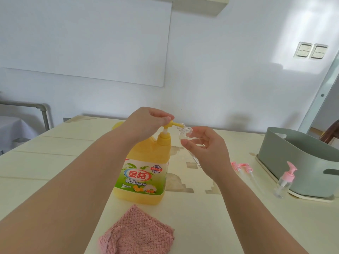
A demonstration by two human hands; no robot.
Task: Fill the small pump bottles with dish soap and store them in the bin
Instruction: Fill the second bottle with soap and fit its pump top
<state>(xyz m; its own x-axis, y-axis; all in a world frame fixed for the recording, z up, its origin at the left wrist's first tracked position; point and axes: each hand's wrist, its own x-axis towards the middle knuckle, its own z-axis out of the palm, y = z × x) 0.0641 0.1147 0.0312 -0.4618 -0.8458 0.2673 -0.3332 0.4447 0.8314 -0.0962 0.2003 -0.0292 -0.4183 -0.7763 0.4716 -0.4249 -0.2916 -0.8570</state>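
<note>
Grey bin [286, 153] sits at the right end of the table. It looks like light, stiff plastic, and the cut-out handles are the obvious place to grab it. The big yellow dish soap jug [145, 162] stands mid-table, and if it's anywhere near full it's heavy enough to stay put while you pump. The left hand [145, 123] is curled over the pump head [171, 123]. The right hand [207, 149] pinches a small clear bottle [184, 133], tilted with its open mouth at the nozzle. That one's thin, featherlight and probably slick once soapy, so I'd grip the body. A pink cloth [137, 233] lies in front of the jug. Another small pump bottle [284, 182] stands just beside the bin, with two loose pink pumps [244, 168] lying nearby. The table [192, 226] is cream and smooth with worn patches, and behind it is a white wall with a board [82, 39] and switches [303, 50].
</note>
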